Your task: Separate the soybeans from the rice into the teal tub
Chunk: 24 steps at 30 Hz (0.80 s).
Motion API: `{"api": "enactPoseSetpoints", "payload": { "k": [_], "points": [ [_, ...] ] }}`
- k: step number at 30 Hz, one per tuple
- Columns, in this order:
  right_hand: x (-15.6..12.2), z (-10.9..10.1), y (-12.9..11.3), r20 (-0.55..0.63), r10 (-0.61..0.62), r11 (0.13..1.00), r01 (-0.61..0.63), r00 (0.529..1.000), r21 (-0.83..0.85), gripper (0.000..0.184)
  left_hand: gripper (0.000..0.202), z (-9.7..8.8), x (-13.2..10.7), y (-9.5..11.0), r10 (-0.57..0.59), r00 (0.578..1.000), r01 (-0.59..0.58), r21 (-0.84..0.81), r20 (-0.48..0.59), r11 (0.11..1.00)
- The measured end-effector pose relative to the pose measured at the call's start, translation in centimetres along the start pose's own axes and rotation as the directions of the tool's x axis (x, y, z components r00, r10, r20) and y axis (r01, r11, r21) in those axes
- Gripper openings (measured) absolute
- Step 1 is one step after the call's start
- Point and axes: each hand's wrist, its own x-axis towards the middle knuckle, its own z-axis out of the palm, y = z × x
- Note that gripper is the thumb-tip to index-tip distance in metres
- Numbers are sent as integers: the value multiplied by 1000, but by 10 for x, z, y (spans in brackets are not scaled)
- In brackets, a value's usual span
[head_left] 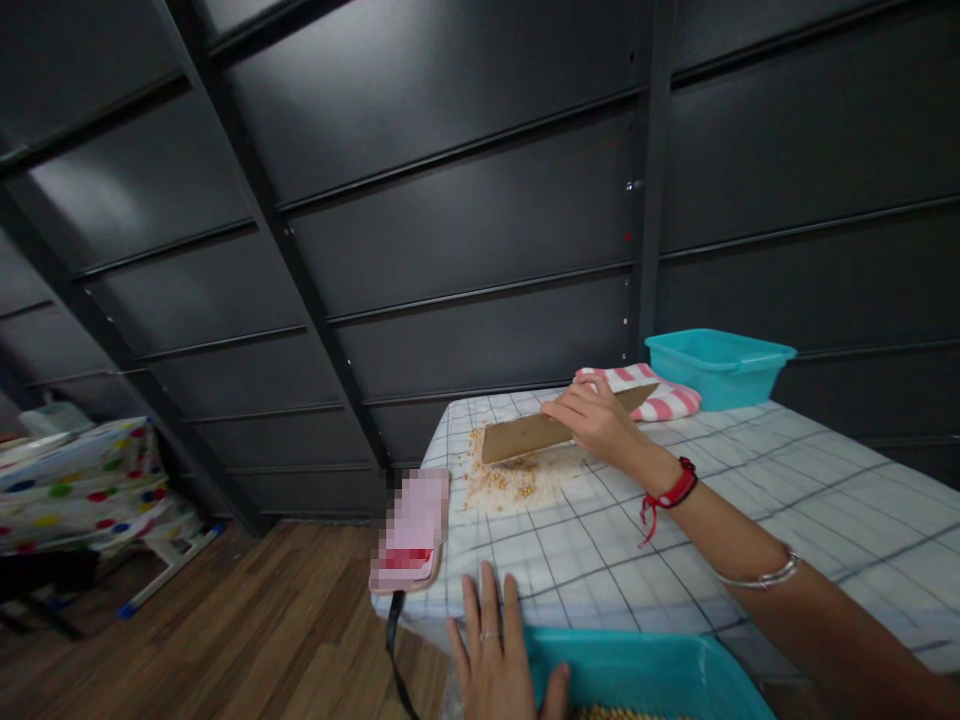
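Note:
My right hand (596, 420) grips a long strip of brown cardboard (517, 437) by its upper edge. The strip is tilted over scattered yellow kernels (517, 485) and pale powder on the checked tablecloth (615, 540). At the bottom of the view, my left hand (495, 655) has its fingers stretched out and spread. It lies at the left rim of a teal basin (637, 645), thumb over the basin's inside; its lower part is cut off by the frame. More yellow kernels (622, 713) show inside that basin.
A second teal basin (720, 368) stands at the table's back right, beside a pink-and-white striped cloth (671, 402). On the left edge lies a pink, partly pixelated phone-like object (416, 515) with a black strap (394, 650). A dark panelled wall (480, 240) closes the back.

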Motion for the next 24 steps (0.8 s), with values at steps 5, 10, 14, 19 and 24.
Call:
{"api": "enactPoseSetpoints", "payload": {
  "k": [5,10,14,19,24],
  "points": [
    [3,-5,-4,29,-47,999,46,998,23,30,67,-2,1,0,-6,1000,6,-2,21,1000],
    [5,-18,-3,53,-68,997,65,996,45,28,67,0,1,-3,6,1000,-6,-22,-10,1000],
    [6,-20,-6,54,-74,996,71,996,49,28,65,2,1,-5,18,1000,-19,-23,-22,1000],
    [3,-11,-8,46,-47,998,46,998,30,27,65,7,2,-7,33,999,-34,-13,-42,999],
    [1,-15,-8,80,-67,997,63,995,43,26,66,11,3,-7,23,998,-23,-5,-65,1000]
  ]
}}
